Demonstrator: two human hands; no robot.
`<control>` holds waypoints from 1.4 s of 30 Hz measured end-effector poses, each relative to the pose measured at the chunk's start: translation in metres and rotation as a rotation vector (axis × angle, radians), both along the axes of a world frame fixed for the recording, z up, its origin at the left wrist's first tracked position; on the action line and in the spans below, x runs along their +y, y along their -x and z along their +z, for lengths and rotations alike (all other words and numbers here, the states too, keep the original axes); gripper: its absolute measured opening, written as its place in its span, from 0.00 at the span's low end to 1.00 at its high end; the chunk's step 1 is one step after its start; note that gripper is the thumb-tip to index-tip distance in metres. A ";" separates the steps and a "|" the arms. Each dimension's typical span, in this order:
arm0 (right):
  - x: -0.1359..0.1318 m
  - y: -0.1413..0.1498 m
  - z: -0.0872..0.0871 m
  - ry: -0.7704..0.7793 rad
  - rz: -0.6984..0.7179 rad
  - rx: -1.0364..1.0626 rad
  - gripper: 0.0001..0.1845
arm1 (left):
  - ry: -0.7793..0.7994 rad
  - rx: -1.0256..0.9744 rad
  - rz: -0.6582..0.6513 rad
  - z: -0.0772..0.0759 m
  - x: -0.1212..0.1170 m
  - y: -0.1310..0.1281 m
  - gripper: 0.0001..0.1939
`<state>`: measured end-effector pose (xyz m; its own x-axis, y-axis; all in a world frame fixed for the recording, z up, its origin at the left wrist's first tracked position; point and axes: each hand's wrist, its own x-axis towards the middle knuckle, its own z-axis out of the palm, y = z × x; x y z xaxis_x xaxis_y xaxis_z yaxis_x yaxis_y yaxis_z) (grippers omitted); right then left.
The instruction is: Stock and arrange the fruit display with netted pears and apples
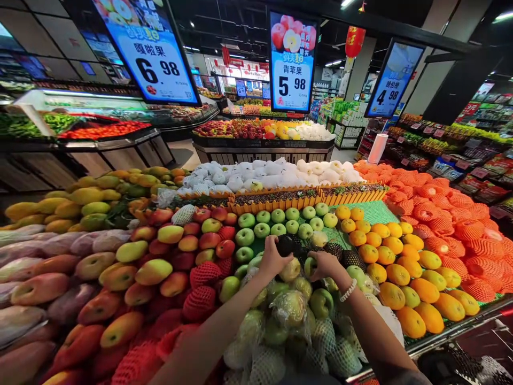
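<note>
Both my arms reach forward over a heap of green apples [262, 230] on a fruit stand. My left hand [273, 258] is closed around a dark netted fruit [289, 244] at the middle of the pile. My right hand [324, 264], with a white bead bracelet [348, 291] at the wrist, is curled on a green apple [309, 266] right beside it. Bagged and foam-netted green apples [288, 310] lie under my forearms.
Red apples [208, 240] and mangoes [132, 278] lie to the left, oranges [401, 272] and orange-netted fruit [452, 224] to the right. White-wrapped fruit [276, 174] sits behind a low orange fence [280, 203]. Price screens [292, 61] hang overhead.
</note>
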<state>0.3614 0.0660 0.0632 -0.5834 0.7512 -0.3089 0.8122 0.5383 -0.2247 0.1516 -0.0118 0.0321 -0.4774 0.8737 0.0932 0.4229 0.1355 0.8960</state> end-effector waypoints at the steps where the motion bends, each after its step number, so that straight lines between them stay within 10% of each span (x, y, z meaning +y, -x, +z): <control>1: -0.001 -0.003 0.000 0.016 0.028 0.003 0.49 | -0.002 -0.108 0.047 -0.004 0.003 -0.003 0.31; 6: -0.004 -0.024 0.004 0.077 0.209 0.126 0.51 | 0.082 -0.379 0.091 -0.015 0.024 -0.011 0.28; 10: -0.007 -0.040 -0.005 0.145 0.066 0.228 0.42 | 0.098 -0.533 0.025 -0.013 0.028 -0.018 0.18; 14: -0.016 -0.041 -0.028 0.074 -0.098 0.370 0.46 | 0.060 -0.538 -0.006 -0.010 0.028 -0.022 0.28; 20: -0.020 -0.028 -0.044 0.039 0.011 0.666 0.46 | 0.023 -0.491 0.002 -0.008 0.032 -0.025 0.31; 35: 0.005 -0.028 -0.056 0.142 -0.106 0.775 0.49 | -0.230 0.155 -0.131 0.062 -0.066 -0.032 0.40; 42: -0.003 -0.014 -0.042 0.082 -0.304 0.793 0.43 | -0.108 -0.428 -0.128 0.032 -0.066 -0.034 0.33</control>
